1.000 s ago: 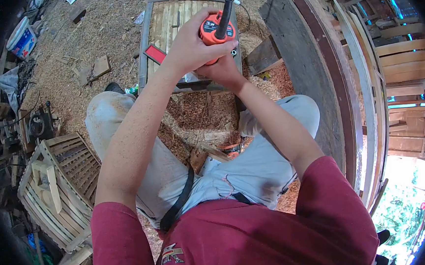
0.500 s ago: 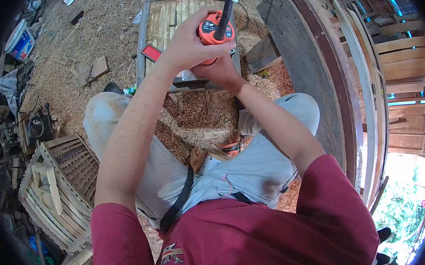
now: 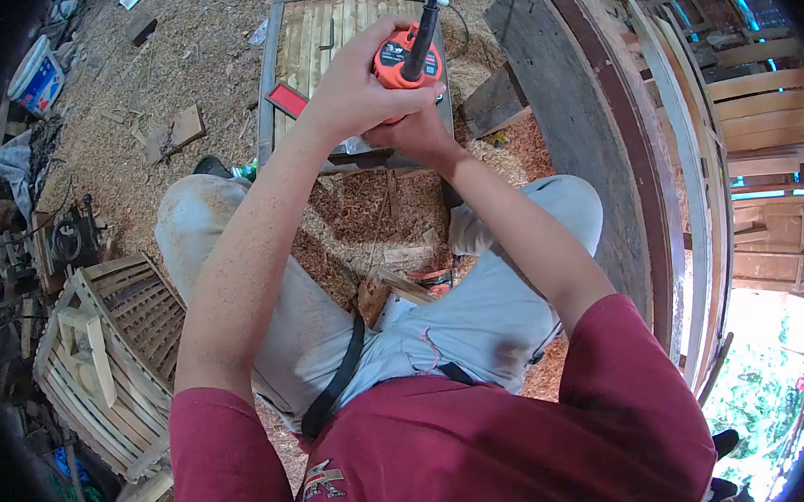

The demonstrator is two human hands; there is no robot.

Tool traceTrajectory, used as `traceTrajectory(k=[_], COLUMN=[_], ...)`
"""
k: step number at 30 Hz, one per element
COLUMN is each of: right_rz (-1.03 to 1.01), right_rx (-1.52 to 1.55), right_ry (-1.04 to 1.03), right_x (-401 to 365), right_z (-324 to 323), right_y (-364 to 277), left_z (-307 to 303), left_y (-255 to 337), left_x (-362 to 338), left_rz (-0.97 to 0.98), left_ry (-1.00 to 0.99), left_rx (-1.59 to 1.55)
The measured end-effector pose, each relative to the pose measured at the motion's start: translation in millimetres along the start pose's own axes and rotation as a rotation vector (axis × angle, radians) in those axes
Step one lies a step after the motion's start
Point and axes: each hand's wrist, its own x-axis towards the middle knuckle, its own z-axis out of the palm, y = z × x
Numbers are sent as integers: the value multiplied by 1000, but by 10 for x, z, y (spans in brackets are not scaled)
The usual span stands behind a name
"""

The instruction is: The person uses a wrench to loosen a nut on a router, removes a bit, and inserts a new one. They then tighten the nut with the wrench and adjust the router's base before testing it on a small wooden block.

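An orange corded power tool (image 3: pixel 392 54) is held upright in both my hands, its round labelled end facing up and a thick black cord (image 3: pixel 425 35) rising from it. My left hand (image 3: pixel 354 91) wraps round the tool's left and near side, fingers closed. Lower down, my right hand (image 3: pixel 420 136) is closed against the tool's underside, partly hidden behind the left. The tool's lower end is out of sight. Beneath lies a slatted wooden piece (image 3: pixel 305 57), with a dark bent rod like a hex key (image 3: pixel 329 34) and a red flat object (image 3: pixel 288 99) on it.
A dark plank (image 3: pixel 563 81) and several long boards (image 3: pixel 685 166) line the right side. To the left stands a slatted wooden frame (image 3: pixel 102 365). Wood offcuts (image 3: pixel 175 136) and a white bucket (image 3: pixel 36 81) sit on the shavings-covered ground. An orange item (image 3: pixel 437 281) lies between my legs.
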Motion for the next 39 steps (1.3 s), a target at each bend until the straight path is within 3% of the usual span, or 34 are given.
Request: traceTrajectory(k=[4, 9, 13, 19, 27, 39], right_rz=[-95, -41, -65, -207, 52, 50], right_rx=[-69, -21, -67, -89, 92, 119], right_ry=[81, 100, 77, 209, -6, -31], right_x=[22, 26, 13, -6, -16, -8], right_z=[62, 95, 98, 210, 41, 46], right_y=[-71, -52, -28, -127, -122, -11], left_z=[-23, -63, -38, 52, -187, -148], left_y=[29, 32, -9, -21, 18, 19], left_x=[-33, -20, -27, -65, 45, 21], left_rz=[-55, -104, -44, -28, -158, -129], left_ry=[-29, -57, -7, 79, -205, -124], left_rx=[5, -75, -15, 82, -117, -80])
